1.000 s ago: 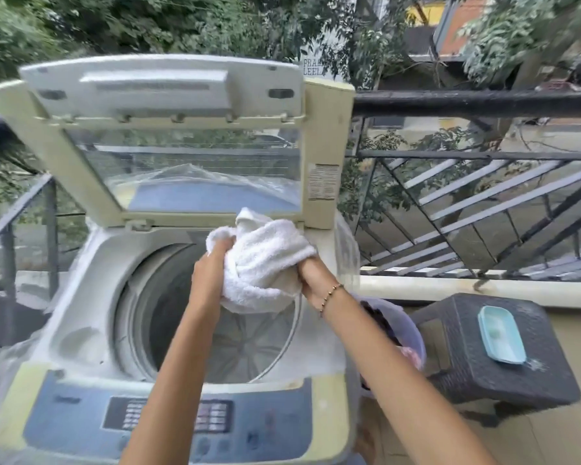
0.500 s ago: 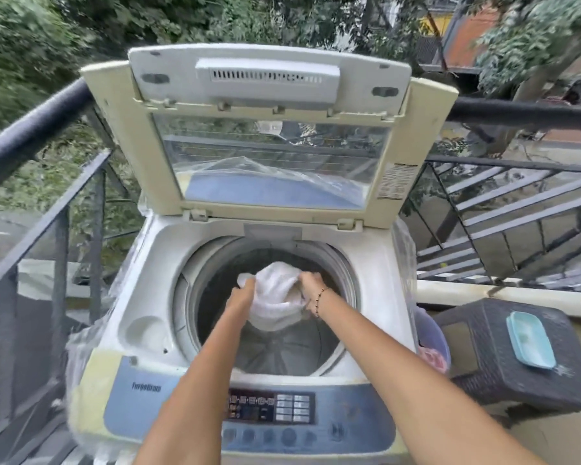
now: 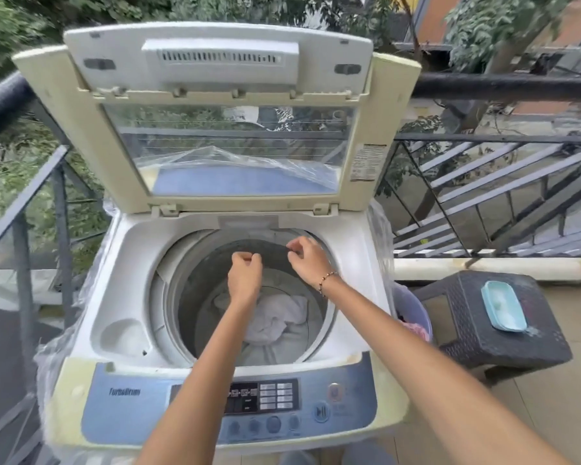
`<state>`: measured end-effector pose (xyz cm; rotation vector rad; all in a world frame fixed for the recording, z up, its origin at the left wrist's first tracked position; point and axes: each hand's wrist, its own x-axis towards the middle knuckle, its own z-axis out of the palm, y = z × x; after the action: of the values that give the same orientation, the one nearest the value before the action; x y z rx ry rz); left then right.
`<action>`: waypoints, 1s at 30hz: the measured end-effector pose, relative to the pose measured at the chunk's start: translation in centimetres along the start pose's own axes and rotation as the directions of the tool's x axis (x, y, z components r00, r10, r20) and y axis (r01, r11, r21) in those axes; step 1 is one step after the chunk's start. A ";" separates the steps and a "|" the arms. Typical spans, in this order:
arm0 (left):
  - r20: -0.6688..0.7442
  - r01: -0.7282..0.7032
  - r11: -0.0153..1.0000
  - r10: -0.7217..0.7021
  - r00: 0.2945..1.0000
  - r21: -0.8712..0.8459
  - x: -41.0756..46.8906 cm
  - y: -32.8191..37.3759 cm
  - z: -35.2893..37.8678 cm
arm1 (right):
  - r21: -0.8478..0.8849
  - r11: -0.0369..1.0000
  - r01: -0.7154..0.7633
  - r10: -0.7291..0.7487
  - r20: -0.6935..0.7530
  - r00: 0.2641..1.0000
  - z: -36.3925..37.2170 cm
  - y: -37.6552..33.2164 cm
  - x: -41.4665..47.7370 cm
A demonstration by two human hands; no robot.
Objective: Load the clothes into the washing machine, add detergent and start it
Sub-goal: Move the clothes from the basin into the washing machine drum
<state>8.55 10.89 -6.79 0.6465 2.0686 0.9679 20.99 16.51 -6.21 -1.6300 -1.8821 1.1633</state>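
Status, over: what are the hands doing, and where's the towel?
Left hand and right hand curled, empty, over the drum. White towel lying inside. Lid up; nothing in the way.

"TurboDrum" on washer control panel [image 3: 195,402]

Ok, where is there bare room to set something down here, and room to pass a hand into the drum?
The stool top is bare left of the teal tray. In the drum, the left side beside the white towel is free for a hand. Between washer and stool it is crowded: the basket fills that gap.
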 end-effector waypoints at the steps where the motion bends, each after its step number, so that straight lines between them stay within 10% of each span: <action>1: -0.007 -0.047 0.999 0.047 0.999 -0.022 -0.9 1.1 0.9 | -0.033 0.996 0.078 -0.079 -0.020 0.997 -1.3 -0.3 -0.3; 12: -0.016 -0.413 0.882 0.420 0.907 -0.225 -11.9 11.9 17.4 | 0.012 0.992 0.126 -0.116 -0.322 0.940 -18.9 8.5 -0.1; 24: 0.251 0.152 0.985 -0.127 0.960 -0.080 -8.8 2.6 42.7 | 0.009 0.950 -0.312 0.310 -0.146 0.939 -22.4 34.8 4.7; 30: -0.072 0.509 0.852 -0.504 0.861 0.118 -5.4 -13.2 50.2 | -0.003 0.861 -0.508 0.508 0.014 0.861 -15.3 48.9 5.7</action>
<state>50.02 20.59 -36.86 0.1197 2.1884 0.5398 61.23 25.86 -37.01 -2.2056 -1.4881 1.3699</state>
